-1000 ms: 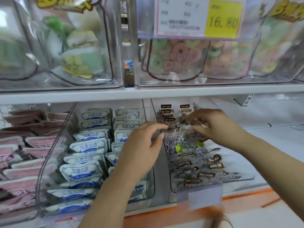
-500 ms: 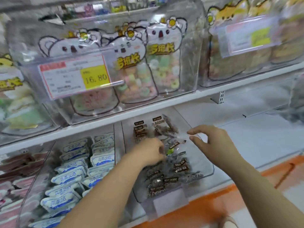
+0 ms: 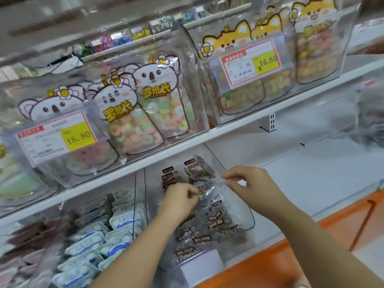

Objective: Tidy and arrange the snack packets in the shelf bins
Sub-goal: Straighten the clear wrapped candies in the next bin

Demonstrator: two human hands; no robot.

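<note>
Right hand [image 3: 251, 183] pinches packet [image 3: 211, 189] at bin [image 3: 252, 222] edge.

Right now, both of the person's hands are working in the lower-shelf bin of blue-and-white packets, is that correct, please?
Not quite: the head view shows the left hand and right hand working in the lower-shelf clear bin of dark packets, just right of the blue-and-white packets.

A white upper shelf board [image 3: 239, 126] rests on a slotted bracket [image 3: 271, 122] above a white lower shelf [image 3: 324, 163] edged along its front by an orange strip [image 3: 340, 222], all under soft, even light
</note>
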